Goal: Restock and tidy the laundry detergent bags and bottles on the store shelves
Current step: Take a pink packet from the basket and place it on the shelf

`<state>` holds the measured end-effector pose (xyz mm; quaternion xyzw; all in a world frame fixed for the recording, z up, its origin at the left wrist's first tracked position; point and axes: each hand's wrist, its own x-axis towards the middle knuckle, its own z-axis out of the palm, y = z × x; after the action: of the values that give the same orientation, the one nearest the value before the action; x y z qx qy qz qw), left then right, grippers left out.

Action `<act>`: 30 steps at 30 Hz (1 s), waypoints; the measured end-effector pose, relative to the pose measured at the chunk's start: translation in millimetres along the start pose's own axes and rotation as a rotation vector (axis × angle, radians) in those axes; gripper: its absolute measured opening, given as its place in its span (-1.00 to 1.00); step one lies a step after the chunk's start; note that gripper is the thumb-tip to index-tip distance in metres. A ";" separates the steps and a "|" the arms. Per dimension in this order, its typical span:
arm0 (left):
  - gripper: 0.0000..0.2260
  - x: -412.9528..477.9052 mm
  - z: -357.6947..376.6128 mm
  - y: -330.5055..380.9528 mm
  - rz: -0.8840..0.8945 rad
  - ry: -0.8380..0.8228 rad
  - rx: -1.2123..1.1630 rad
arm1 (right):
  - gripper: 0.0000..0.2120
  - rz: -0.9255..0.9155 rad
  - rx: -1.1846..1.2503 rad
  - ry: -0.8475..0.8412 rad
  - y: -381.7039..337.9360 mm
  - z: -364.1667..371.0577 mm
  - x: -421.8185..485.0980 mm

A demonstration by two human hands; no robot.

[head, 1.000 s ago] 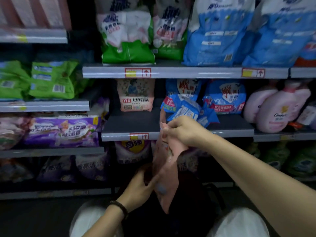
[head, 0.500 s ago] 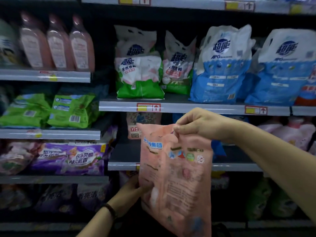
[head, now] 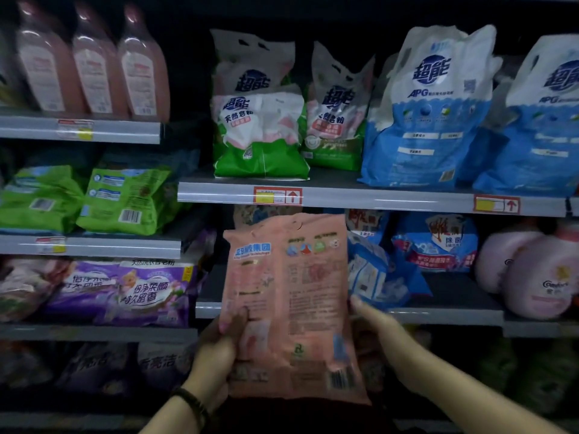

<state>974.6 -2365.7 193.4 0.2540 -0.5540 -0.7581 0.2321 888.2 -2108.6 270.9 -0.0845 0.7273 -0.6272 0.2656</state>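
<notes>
The pink detergent bag point(head: 291, 308) is flat and upright with its printed back towards the camera; it has a blue logo at its upper left, a row of small round icons at its upper right, a hang hole in its top seam and a barcode at its lower right corner; the finer print is too blurred to read. It is off the shelves, held up in front of the front edge of the middle shelf point(head: 438, 314), towards that shelf's left end, and it covers part of a similar bag standing behind it.

The left grip point(head: 219, 349) holds the bag at its left edge, thumb laid over the printed face and fingers hidden behind; a dark wristband point(head: 191, 402) sits on that wrist. The right grip point(head: 380, 333) lies against the bag's right edge, one digit pointing up along it; the others are hidden behind the bag, so whether it clasps or only steadies cannot be told. Both forearms rise from the lower edge of the view.

On the middle shelf, just right of the bag, lean small blue bags point(head: 376, 277); pink bottles point(head: 532, 277) stand at its right end. On the shelf above stand green-and-white bags point(head: 260, 136) and large blue-and-white bags point(head: 429, 120).
</notes>
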 end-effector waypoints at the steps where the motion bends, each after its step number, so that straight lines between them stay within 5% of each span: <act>1: -0.83 7.1 1.4 -0.1 -0.022 0.029 -0.001 | -0.32 0.019 -0.068 -0.062 13.9 6.6 1.9; 8: -0.54 63.3 0.2 -7.1 -0.173 0.079 0.025 | -0.35 -0.062 -0.278 0.201 53.7 40.9 46.1; 11: -0.61 99.9 7.0 5.6 -0.192 0.067 0.070 | -0.61 -0.078 -0.326 0.200 46.3 41.5 89.1; 15: -0.72 152.2 29.4 33.6 -0.117 -0.034 0.031 | -0.64 -0.210 -0.591 0.378 18.0 51.8 153.2; 17: -0.56 180.0 35.1 42.8 0.024 0.003 0.090 | -0.58 -0.303 -0.727 0.481 6.4 59.9 184.6; 19: -0.22 205.7 31.5 37.2 0.215 0.101 0.520 | -0.47 -0.439 -0.881 0.488 6.0 66.6 213.4; 22: -0.34 200.1 36.1 2.0 0.351 -0.028 1.411 | -0.30 -0.415 -1.192 0.229 31.5 79.3 240.3; 24: -0.43 192.1 36.7 -19.1 0.410 -0.229 1.593 | -0.09 -0.318 -1.246 0.048 51.7 84.8 245.7; 30: -0.34 208.3 30.9 -24.7 0.345 -0.314 1.646 | 0.14 -0.171 -1.255 -0.051 49.9 85.7 254.6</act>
<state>794.0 -2468.5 151.0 0.1457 -0.9848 -0.0947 0.0063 725.8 -2289.1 145.6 -0.2969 0.9407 -0.0980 0.1316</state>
